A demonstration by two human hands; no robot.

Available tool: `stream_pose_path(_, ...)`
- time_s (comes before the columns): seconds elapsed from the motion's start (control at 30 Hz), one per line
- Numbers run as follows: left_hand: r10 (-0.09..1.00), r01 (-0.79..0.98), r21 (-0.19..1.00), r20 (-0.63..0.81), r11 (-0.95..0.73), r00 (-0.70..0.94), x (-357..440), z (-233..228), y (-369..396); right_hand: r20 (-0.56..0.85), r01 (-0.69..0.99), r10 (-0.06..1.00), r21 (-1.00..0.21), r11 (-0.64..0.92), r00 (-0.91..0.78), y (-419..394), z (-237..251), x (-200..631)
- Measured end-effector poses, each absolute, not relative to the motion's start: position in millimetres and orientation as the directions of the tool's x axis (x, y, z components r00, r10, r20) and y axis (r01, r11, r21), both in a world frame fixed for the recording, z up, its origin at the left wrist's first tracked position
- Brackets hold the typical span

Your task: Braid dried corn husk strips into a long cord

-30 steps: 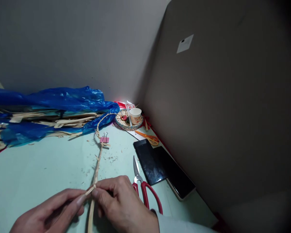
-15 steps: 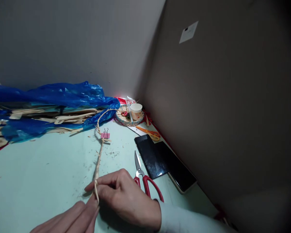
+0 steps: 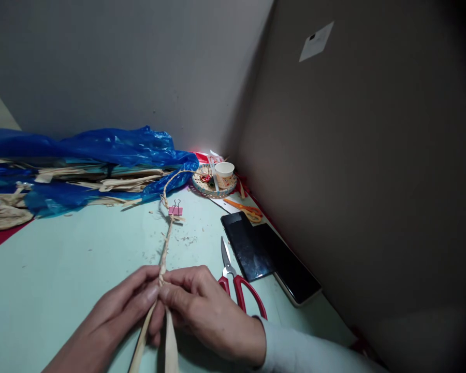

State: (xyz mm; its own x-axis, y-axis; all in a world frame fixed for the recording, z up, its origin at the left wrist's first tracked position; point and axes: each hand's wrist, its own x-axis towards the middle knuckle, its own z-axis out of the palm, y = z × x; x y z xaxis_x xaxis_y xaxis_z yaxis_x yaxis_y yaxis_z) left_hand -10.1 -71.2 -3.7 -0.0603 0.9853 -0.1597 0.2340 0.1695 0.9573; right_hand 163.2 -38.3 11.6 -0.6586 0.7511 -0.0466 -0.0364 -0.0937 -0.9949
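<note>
Pale plant-fibre cord [image 3: 163, 256], in front of pink binder clip [image 3: 175, 211]: its twist is being pinched by right hand [image 3: 213, 313] and left hand [image 3: 126, 305], newly brought up; two strands [image 3: 171, 347] are trailing apart, crossing seemingly being secured.

The left hand [image 3: 120, 311] slants in from the lower left, its wrist [image 3: 77, 347] bare, thumb and index finger pinched. The right hand [image 3: 213, 316] comes from the opposite side — knuckles bent, thumb tip close to the left's — its wrist [image 3: 256, 344] leading into a pale, long sleeve [image 3: 299, 344].
</note>
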Motion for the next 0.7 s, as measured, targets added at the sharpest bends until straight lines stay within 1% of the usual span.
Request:
stream_pose_path(0.07, 0.953, 0.096, 0.950, -0.302, 0.299, 0.029, -9, -9, -69, -0.020, -0.010, 0.748, -0.999, -0.036, -0.664, -37, 8, 163)
stream_pose_path(0.13, 0.919, -0.014, 0.920, -0.391, 0.393, 0.053, -8, -11, -70, -0.025, 0.068, 0.734, -0.997, 0.028, -0.679, -36, 8, 164)
stream_pose_path(0.23, 0.899, -0.117, 0.891, -0.434, 0.438, 0.060, -5, -11, -72, -0.133, 0.245, 0.692, -0.967, 0.064, -0.709, -36, 19, 169)
stream_pose_path(0.3, 0.892, -0.131, 0.882, -0.449, 0.452, 0.056, -4, -10, -73, -0.146, 0.351, 0.699, -0.923, 0.159, -0.700, -38, 30, 173)
stream_pose_path(0.37, 0.883, -0.096, 0.878, -0.468, 0.469, 0.030, -3, -9, -73, -0.086, 0.456, 0.734, -0.830, 0.322, -0.674, -41, 39, 176)
stream_pose_path(0.43, 0.899, -0.018, 0.899, -0.437, 0.437, -0.002, -3, -9, -73, -0.041, 0.585, 0.780, -0.686, 0.433, -0.625, -46, 43, 177)
stream_pose_path(0.53, 0.968, 0.200, 0.948, -0.252, 0.250, -0.014, -6, -12, -73, 0.006, 0.731, 0.839, -0.487, 0.478, -0.545, -53, 42, 176)
stream_pose_path(0.6, 0.988, 0.352, 0.924, -0.153, 0.148, -0.016, -9, -16, -73, 0.043, 0.763, 0.840, -0.393, 0.512, -0.542, -57, 40, 174)
stream_pose_path(0.67, 0.989, 0.446, 0.883, -0.140, 0.149, -0.053, -12, -21, -73, 0.049, 0.776, 0.836, -0.347, 0.527, -0.546, -62, 38, 170)
stream_pose_path(0.7, 0.987, 0.456, 0.875, -0.148, 0.162, -0.065, -13, -24, -73, 0.033, 0.781, 0.838, -0.344, 0.522, -0.545, -64, 37, 168)
